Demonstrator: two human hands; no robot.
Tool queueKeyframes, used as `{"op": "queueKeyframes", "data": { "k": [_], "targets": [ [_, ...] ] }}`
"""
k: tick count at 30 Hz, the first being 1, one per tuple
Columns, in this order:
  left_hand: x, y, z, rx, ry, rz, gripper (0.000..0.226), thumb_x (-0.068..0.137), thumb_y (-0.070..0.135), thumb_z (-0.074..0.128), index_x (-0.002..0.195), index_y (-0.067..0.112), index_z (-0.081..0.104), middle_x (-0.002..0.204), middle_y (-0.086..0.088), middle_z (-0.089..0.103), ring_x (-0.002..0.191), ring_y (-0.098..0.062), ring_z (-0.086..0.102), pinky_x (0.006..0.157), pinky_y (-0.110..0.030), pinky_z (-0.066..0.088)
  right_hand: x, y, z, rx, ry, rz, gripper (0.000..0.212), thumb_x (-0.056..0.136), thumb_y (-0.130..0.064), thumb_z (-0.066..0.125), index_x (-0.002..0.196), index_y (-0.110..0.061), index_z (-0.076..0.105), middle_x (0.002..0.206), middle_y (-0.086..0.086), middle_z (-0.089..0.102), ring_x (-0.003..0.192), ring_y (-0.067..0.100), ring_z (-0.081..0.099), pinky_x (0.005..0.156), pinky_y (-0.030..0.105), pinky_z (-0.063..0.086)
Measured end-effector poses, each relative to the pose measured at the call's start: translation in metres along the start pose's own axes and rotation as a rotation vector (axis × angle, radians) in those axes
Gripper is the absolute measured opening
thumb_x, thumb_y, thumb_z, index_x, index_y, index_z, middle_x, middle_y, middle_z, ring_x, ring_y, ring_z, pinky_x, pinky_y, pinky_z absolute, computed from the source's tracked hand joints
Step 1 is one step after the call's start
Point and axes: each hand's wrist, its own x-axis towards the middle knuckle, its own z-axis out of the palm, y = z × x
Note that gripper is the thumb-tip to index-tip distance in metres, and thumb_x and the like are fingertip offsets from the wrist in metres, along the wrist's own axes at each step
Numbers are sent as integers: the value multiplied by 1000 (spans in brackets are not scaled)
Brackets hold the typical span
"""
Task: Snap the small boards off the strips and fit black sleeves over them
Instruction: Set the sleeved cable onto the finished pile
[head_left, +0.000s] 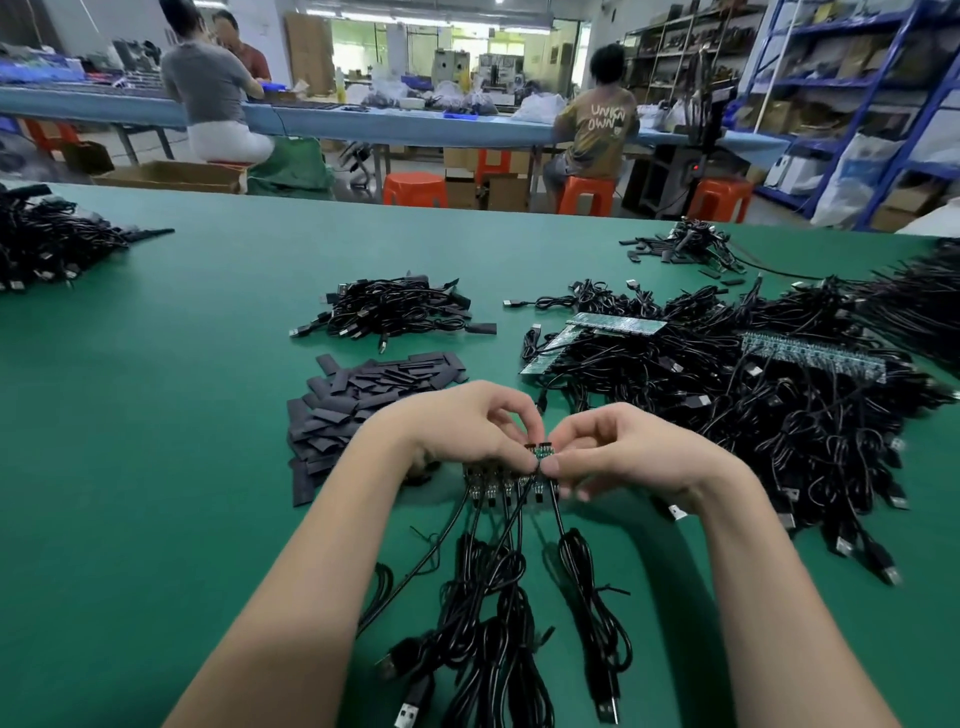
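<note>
Both hands meet at the middle of the green table. My left hand (467, 431) grips a short strip of small green boards (506, 480), each with a black USB cable (498, 587) trailing toward me. My right hand (618, 447) pinches the end board (543, 453) at the strip's right end, with that board's cable hanging below it. A pile of flat black sleeves (358, 405) lies just left of and behind my left hand.
A large heap of cabled strips (727, 395) fills the right side, with long green board strips (618, 325) on top. A bundle of black-ended cables (395, 312) lies behind the sleeves. More cables sit far left (47, 244) and far right (691, 247). People sit at a bench beyond.
</note>
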Motion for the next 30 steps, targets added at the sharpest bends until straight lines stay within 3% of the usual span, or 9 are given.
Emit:
{"op": "queueKeyframes", "data": {
  "k": [3,8,12,17,21,24,30],
  "targets": [
    [1,-4,-1,-162,48,15,17,80,14,83,91,23,73,84,3,71,80,-12,62,96,-35,47,0,-1,-1,90,43,-71,27,68,-18,87,87,-7,71,72,8,70,66,16,67,59,22,56],
    [6,-3,1,-554,135,20,36,60,26,90,92,18,75,92,-7,75,83,-19,64,87,-35,50,-2,-4,-5,319,119,-194,18,63,-19,86,74,-17,72,69,1,67,58,10,63,55,19,55],
    [10,2,5,-747,115,45,45,64,15,85,105,7,71,93,-10,77,79,-17,70,75,-26,59,-3,-6,-8,403,144,-200,22,60,-23,89,78,-21,78,72,-3,68,60,8,65,57,17,56],
    [11,3,9,-749,125,70,35,82,8,77,115,0,70,105,-15,75,91,-20,71,87,-29,59,0,-7,-5,357,206,-218,26,60,-34,90,80,-20,79,67,-6,64,56,3,57,56,16,53],
    [9,6,11,-796,76,152,36,75,13,79,109,4,73,102,-9,76,90,-15,72,76,-21,56,1,-7,-3,435,207,-242,21,61,-29,94,71,-20,77,67,-7,59,55,3,51,56,14,51],
    [10,6,12,-783,40,188,29,79,13,80,107,6,75,106,-9,75,95,-16,71,82,-22,56,1,-4,-1,560,192,-268,9,72,-18,82,66,-19,75,61,-10,60,49,0,48,52,12,49],
    [15,3,17,-860,-1,188,17,78,16,78,94,12,80,99,-6,75,88,-14,70,81,-22,58,1,-3,8,768,128,-308,22,79,-8,65,62,-16,75,62,-5,66,42,0,54,42,8,43]
  ]
}}
